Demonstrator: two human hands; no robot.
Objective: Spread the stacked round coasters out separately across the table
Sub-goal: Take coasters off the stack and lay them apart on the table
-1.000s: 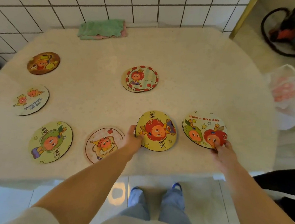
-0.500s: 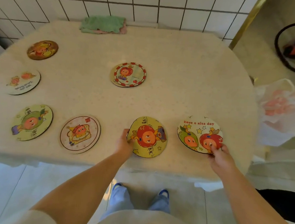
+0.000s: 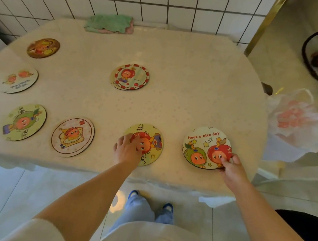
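Now seven coasters lie flat on the table (image 3: 183, 96), each apart from the rest, with no stack in sight. The left hand (image 3: 126, 150) rests flat on the yellow coaster (image 3: 150, 143) near the front edge, fingers (image 3: 133, 137) spread out and pressing down, not gripping. The right hand (image 3: 230, 169) pinches the near rim of the "nice day" coaster (image 3: 206, 146), fingers curled on top of it; I cannot tell if a thumb is under it. This looks like the last step: sliding these two into good spots. Next, both hands likely just need to let go, or nudge the coasters a bit further in. Both coasters sit close to the front edge, so a pull toward the body could tip them off. Plenty of bare room lies in the middle and on the right side, past the red-rimmed coaster (image 3: 130, 77). A green cloth (image 3: 109, 23) sits by the wall, well away.
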